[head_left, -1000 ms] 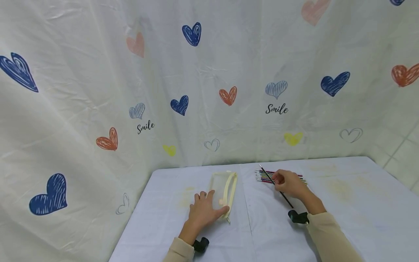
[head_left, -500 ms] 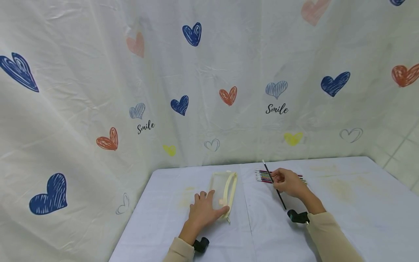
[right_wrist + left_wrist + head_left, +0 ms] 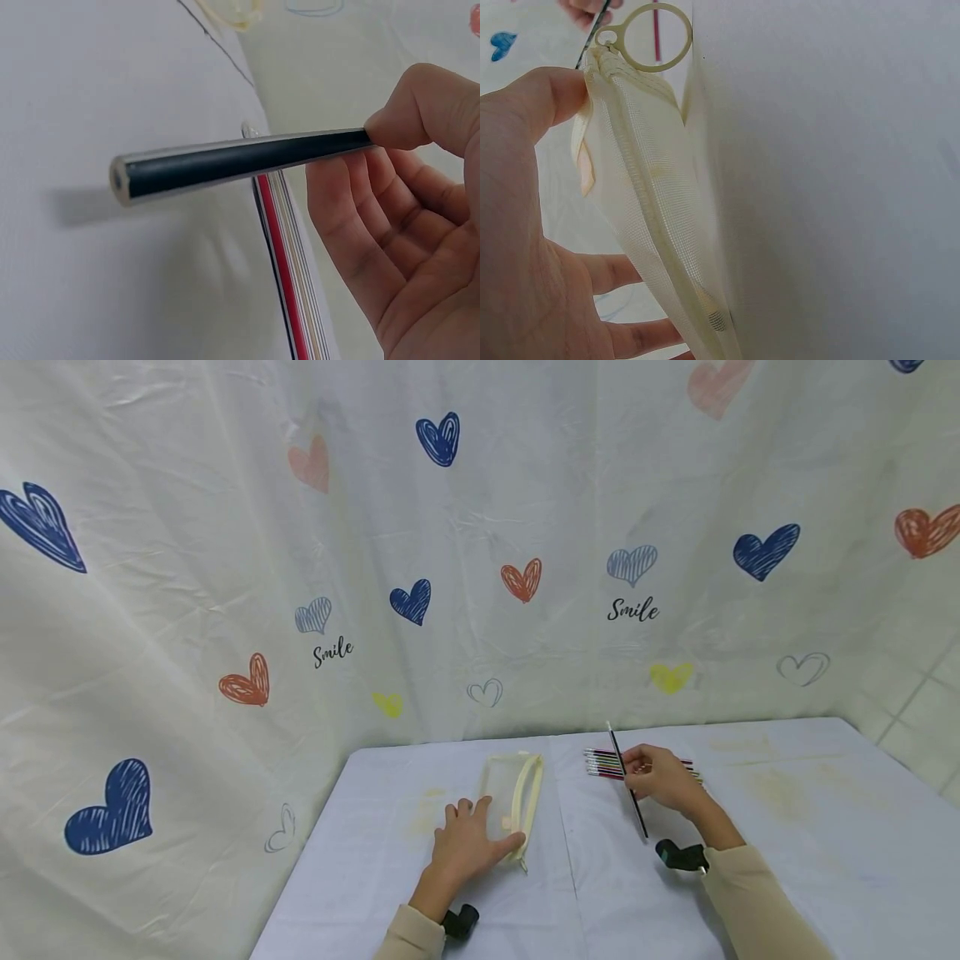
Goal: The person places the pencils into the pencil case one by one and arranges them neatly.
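Observation:
A pale yellow mesh zip pouch (image 3: pixel 501 779) lies lengthwise on the table, left of the middle. My left hand (image 3: pixel 467 850) rests on its near part with fingers spread, the thumb against the zip edge. In the left wrist view a ring pull (image 3: pixel 658 69) hangs at the zip's end by the thumb. My right hand (image 3: pixel 662 783) pinches a dark, silver-striped pencil (image 3: pixel 240 165) between thumb and fingers, its flat unsharpened end toward me. Beneath that hand lies a row of several striped pencils (image 3: pixel 602 763), partly hidden by it.
A white cloth covers the table (image 3: pixel 810 860). Behind it hangs a pale curtain (image 3: pixel 555 510) printed with hearts and "Smile". Small black wrist cameras sit by each cuff, the right one (image 3: pixel 678 856) close to the held pencil's near end.
The pencil in my right hand has turned steeper, its near end swinging left and its far end shifting up and right. My left hand and the pouch have stayed put.

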Demonstrator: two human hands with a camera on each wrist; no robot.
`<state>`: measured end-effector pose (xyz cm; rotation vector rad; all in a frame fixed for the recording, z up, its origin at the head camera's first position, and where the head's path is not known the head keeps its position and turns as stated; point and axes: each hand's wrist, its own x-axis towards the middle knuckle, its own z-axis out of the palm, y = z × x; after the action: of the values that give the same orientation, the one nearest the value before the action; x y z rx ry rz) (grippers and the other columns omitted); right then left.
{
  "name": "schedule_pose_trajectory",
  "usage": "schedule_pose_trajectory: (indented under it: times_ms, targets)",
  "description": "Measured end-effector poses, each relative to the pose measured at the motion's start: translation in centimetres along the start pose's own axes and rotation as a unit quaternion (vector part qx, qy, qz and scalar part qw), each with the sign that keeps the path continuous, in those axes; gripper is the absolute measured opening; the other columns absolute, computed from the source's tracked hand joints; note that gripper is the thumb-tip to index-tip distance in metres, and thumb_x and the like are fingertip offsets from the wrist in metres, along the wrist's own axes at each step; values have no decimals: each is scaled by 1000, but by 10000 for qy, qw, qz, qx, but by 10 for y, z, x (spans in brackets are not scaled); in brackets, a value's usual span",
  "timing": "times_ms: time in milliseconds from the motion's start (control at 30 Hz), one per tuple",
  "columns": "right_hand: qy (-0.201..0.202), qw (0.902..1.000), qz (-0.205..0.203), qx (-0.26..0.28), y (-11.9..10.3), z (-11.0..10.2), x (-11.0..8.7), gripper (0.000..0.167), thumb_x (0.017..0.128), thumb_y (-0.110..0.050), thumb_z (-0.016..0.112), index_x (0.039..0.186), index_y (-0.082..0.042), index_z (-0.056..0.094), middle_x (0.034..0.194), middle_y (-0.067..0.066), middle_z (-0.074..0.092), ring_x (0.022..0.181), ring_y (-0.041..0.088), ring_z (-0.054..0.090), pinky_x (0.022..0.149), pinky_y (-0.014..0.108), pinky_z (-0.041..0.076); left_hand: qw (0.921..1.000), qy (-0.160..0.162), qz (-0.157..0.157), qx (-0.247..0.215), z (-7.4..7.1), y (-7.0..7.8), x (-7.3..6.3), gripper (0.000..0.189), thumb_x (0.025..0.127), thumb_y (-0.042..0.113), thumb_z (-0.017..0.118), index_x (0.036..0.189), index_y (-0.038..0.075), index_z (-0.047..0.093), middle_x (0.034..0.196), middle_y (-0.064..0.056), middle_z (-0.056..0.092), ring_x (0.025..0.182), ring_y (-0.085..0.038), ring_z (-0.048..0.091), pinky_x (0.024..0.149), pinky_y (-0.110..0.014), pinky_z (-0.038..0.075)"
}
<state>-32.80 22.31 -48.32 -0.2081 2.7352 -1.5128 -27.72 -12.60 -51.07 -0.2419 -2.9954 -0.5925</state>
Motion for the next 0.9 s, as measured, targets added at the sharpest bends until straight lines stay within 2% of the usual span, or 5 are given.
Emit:
schedule_pose_trajectory:
  times_ms: [400,900]
  targets:
    - [30,9989,245,411,-6,3,1,37,96,-5,63,129,8,52,112,18,58,98,24,63,78,35,62,10000,-14,3,-24,-1,0,-1,94,79,80,63,150,19,51,138,-18,52,122,-37,47,83,-64,46]
    - [-68,9955,328,891,-13,11,1,39,97,-4,65,130,9,50,112,19,57,95,23,63,80,39,62,10000,2,4,-50,-2,2,-2,93,80,78,64,149,18,51,138,-18,52,122,-37,47,83,-64,46]
